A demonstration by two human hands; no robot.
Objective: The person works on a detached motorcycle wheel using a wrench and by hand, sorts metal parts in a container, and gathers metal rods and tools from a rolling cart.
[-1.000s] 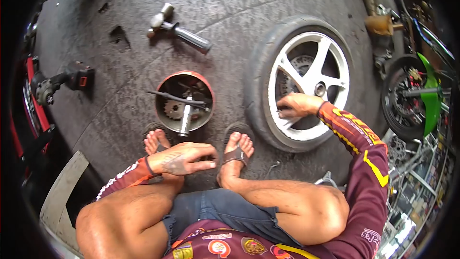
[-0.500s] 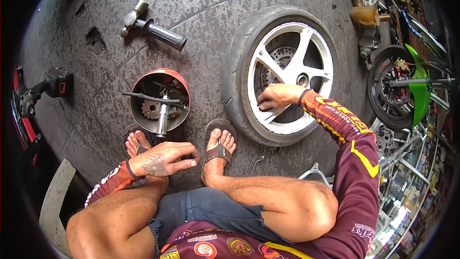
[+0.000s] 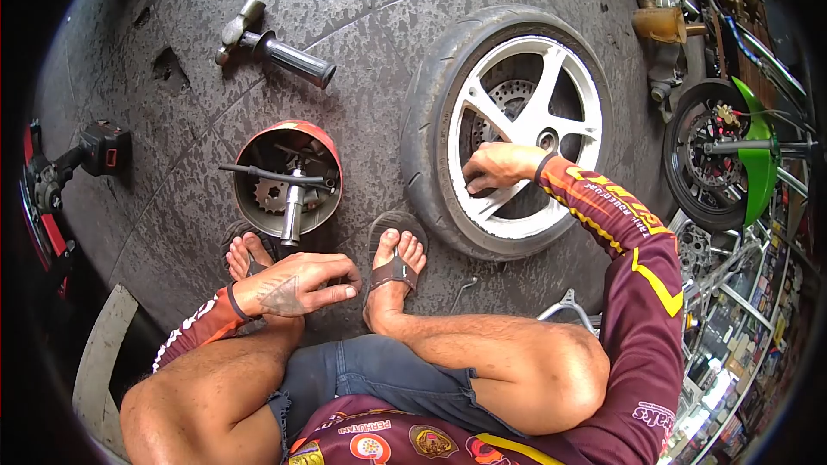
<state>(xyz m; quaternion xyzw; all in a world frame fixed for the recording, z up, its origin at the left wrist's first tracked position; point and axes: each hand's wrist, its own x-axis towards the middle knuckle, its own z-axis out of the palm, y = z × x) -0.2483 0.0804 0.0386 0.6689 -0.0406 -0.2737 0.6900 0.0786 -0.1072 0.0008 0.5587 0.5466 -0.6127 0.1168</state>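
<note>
Well to the left of my left hand [image 3: 301,284], a cordless power tool [image 3: 105,148] is lying on the floor. Just beyond that hand a bucket [image 3: 293,126] is standing, holding a toothed sprocket [image 3: 270,196] and a shiny metal tool [image 3: 294,211]; a hammer [image 3: 267,47] is lying farther out. My left hand is hanging with fingers loosely bent and thumb apart, nothing showing in it. To its right and beyond, the wheel [image 3: 536,127] is lying directly beneath my right hand [image 3: 501,165], clearly the nearer one. Being round, it is offering no long axis; one spoke [image 3: 497,202] is running from hub to rim below my curled fingers. Their undersides are hiding, so I cannot tell whether they are gripping anything. My hand is also covering part of that spoke.
</note>
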